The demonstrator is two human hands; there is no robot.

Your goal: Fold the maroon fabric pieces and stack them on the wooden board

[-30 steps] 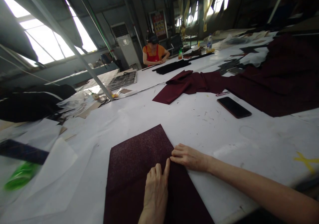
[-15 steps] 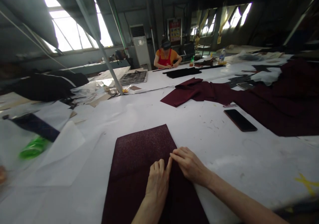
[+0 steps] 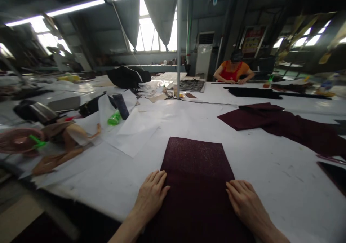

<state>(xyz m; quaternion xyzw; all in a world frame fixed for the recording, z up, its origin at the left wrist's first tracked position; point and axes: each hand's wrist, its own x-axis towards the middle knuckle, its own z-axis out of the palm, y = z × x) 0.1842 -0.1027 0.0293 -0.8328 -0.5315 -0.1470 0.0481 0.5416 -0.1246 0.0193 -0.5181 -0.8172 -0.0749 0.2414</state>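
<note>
Two palms pressed down: left hand (image 3: 151, 197) on the left edge of the maroon cloth panel (image 3: 196, 167), right hand (image 3: 244, 201) on its right edge, forearms angling inward. Fingers stretched flat, gripping nothing. Panel lies flat on the white desk (image 3: 270, 163), near its front edge.

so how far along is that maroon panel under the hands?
Looks done: the maroon panel lies flat and unwrinkled on the white table. In hand: the left hand and right hand press flat on its two side edges. Left, likely: the rumpled maroon cloth further right, untouched.
</note>
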